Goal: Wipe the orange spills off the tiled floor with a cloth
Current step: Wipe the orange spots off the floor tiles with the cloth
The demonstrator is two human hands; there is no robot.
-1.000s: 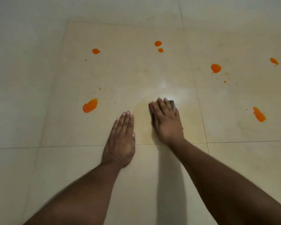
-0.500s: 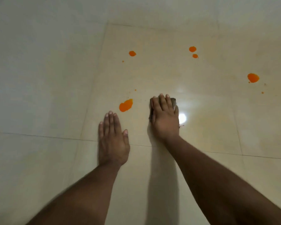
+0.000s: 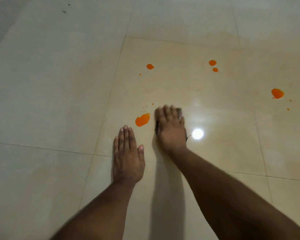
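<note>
My right hand (image 3: 171, 128) lies flat with straight fingers on a dark grey cloth (image 3: 179, 111), pressing it onto the cream tiled floor (image 3: 215, 153); only the cloth's edges show around the hand. Just left of the hand is a large orange spill (image 3: 142, 119) with small specks above it. My left hand (image 3: 127, 155) rests flat on the floor, fingers together, below that spill. Farther off lie a small spill (image 3: 150, 66), a pair of drops (image 3: 212, 62) and a blob (image 3: 277, 93) at the right.
A bright lamp glare (image 3: 197, 134) reflects off the tile right of my right hand. Grout lines (image 3: 42, 148) cross the floor. Two dark specks (image 3: 64, 11) lie at the far upper left.
My right hand has slid the cloth leftward until it sits right beside the large spill. The view has swung left, so the right-hand spills have drifted out of sight.
</note>
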